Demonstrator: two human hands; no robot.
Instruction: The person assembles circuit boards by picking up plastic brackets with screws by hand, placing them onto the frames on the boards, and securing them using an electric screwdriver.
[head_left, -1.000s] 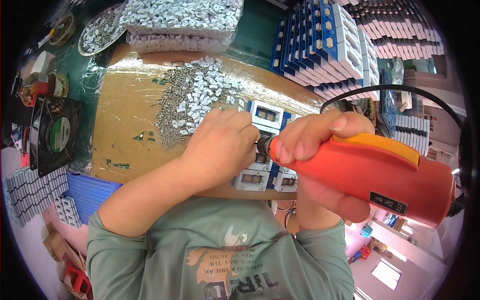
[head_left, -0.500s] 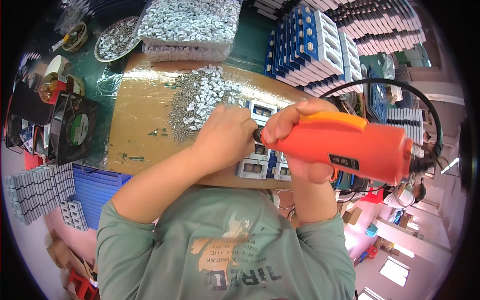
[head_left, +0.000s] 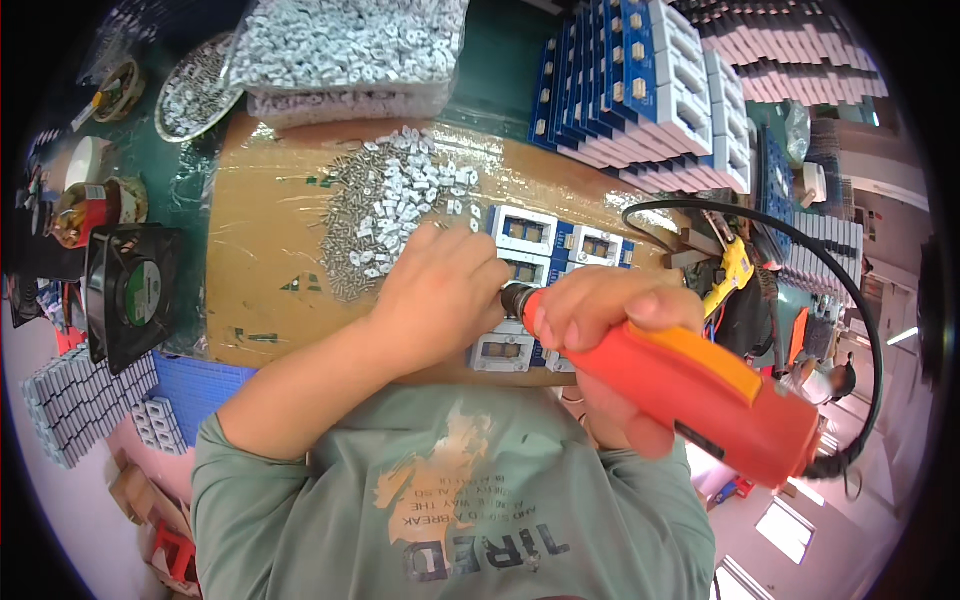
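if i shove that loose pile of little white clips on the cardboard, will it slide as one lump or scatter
Likely scatter: the pile of white clips is many separate small pieces, already spread thin at its edges. Each probably weighs little. The taped cardboard sheet looks glossy, so pieces may skid easily, some toward the left hand.

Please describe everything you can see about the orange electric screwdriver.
The orange electric screwdriver has a thick plastic-looking body with a lighter orange top panel and a dark metal nose. A black cable loops from its rear. The right hand grips its front; the nose points left toward the left hand, above the blue-and-white parts. Its tip is hidden.
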